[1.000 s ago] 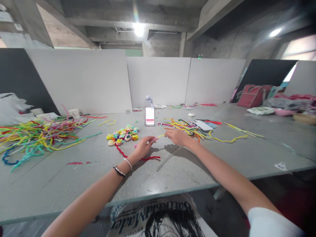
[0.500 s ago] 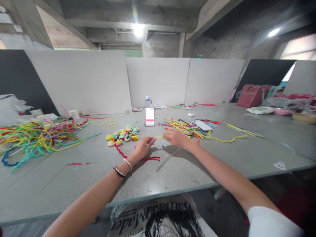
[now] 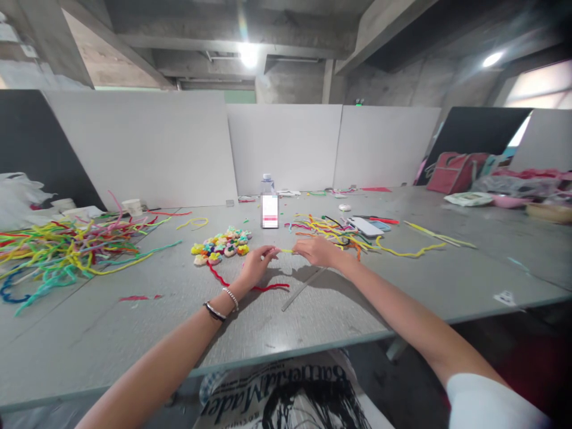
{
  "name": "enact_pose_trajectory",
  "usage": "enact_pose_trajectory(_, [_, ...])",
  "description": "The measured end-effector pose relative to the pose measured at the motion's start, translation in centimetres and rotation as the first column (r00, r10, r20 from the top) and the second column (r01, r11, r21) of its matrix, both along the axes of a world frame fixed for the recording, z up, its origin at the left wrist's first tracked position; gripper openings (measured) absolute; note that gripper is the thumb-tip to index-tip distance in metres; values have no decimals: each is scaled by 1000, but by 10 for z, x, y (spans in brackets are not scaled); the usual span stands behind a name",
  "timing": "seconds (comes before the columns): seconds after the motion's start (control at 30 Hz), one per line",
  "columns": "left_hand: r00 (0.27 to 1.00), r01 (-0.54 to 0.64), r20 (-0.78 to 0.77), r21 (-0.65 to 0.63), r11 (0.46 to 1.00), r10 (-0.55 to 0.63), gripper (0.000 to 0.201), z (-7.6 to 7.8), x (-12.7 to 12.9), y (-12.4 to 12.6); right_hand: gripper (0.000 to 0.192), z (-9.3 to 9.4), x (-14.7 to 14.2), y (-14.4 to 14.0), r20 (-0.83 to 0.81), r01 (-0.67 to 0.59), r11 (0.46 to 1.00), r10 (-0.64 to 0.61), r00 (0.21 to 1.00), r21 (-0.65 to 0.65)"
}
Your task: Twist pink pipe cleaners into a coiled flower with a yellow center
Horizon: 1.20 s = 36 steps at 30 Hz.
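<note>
Hands out over the table point(image 3: 313, 322), both low and close together, just in front of the bottle point(image 3: 269, 205).

Left hand point(image 3: 254, 265): fingers pinched together on one end of a short yellow pipe cleaner point(image 3: 286, 251). Bracelets at the wrist.

Right hand point(image 3: 317, 250): fingertips closed on the other end of the same stem. So the stem spans the small gap between my two hands, held just off the tabletop. Whether it carries a second colour at the left pinch is too small to tell.

Under and behind the left hand: a red stem point(image 3: 250, 286) lying loose on the table, curved, untouched. Beside it a thin grey stick point(image 3: 304, 289) lying flat, angled toward the right forearm.

Progress, as I judge it: a cluster of small finished flowers point(image 3: 221, 244) sits left of the hands, well over a dozen in mixed colours, touching one another. That looks like the completed stock. The piece in hand is barely started: mostly straight, no coil or petal formed that I can see.

Supply left: a big heap of stems point(image 3: 67, 250) at far left, and a smaller tangle point(image 3: 330, 229) just behind the right hand, with a phone point(image 3: 366, 226) lying at its edge. Plenty of raw material, so much remains.

Far right: a red bag point(image 3: 453, 173) and dishes, well apart from the work.
</note>
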State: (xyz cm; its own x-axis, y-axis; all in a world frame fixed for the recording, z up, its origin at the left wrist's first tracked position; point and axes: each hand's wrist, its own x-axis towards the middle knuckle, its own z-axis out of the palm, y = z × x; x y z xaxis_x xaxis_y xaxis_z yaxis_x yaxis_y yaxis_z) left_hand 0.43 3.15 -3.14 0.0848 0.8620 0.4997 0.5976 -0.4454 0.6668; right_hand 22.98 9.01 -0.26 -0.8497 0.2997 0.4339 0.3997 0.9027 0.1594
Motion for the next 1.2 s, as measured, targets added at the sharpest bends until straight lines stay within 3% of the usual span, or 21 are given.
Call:
enact_pose_trajectory(0.43, [970,113,-231,126,985,-82,31,-6,0,-4,22,-7,-1,5,40,-1,1000,1,999,7])
enact_pose_trajectory(0.87, [965,20,-262,86,996,3,34,-2,1,-6,27,9,2,-5,32,58,996,-60,998,62])
enact_pose_trajectory(1.2, [934,85,-356,156,984,-24,32,-2,-1,-10,23,5,-3,-11,84,32,997,-37,996,63])
